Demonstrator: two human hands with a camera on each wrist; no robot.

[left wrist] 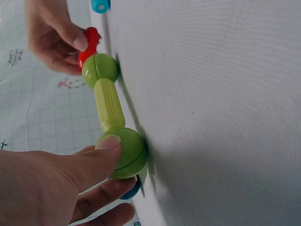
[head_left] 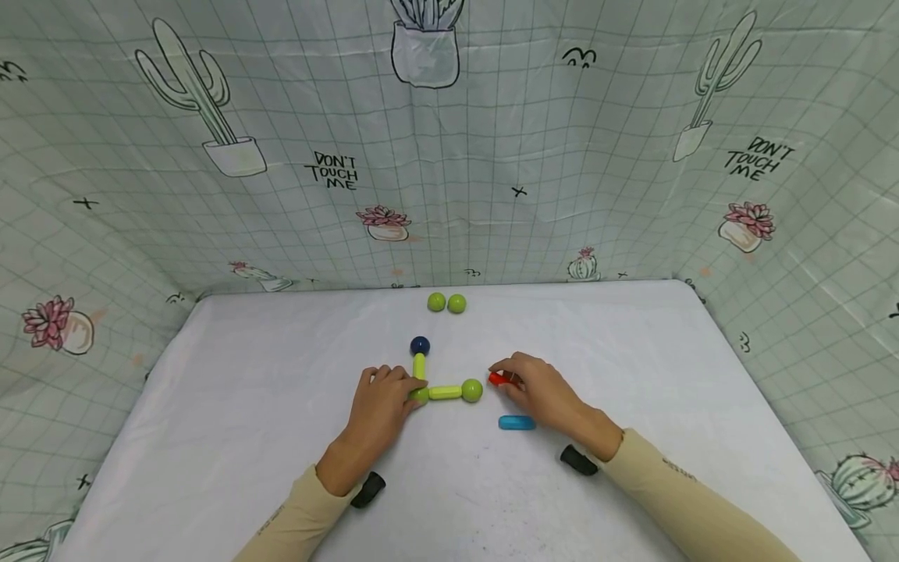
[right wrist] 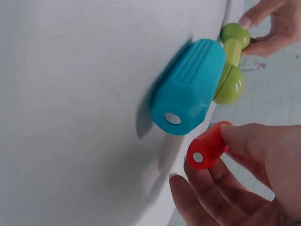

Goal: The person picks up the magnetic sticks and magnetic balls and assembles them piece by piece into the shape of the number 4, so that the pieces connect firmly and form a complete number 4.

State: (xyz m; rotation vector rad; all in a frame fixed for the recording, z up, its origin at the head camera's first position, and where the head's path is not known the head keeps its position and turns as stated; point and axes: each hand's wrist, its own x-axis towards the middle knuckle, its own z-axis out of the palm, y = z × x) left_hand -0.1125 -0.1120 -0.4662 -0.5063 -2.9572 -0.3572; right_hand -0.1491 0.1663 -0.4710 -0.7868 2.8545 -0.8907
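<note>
My left hand [head_left: 381, 406] pinches the green corner ball [left wrist: 129, 153] of an L-shaped piece between thumb and fingers. From that ball one yellow-green rod [head_left: 419, 365] runs back to a dark blue ball [head_left: 420, 346]. A second yellow-green rod [left wrist: 109, 104] leads right to another green ball [head_left: 472, 390]. My right hand [head_left: 544, 390] pinches a short red rod [right wrist: 207, 147] with a silvery disc in its end. The red rod is just right of the outer green ball. A blue rod [head_left: 516, 422] lies on the table nearer me, below the right hand.
Two loose green balls [head_left: 446, 303] sit side by side near the back edge of the white table [head_left: 281, 343]. Black wrist straps [head_left: 579, 460] show at both sleeves. A grid-patterned cloth with cactus drawings [head_left: 449, 156] hangs behind and at both sides.
</note>
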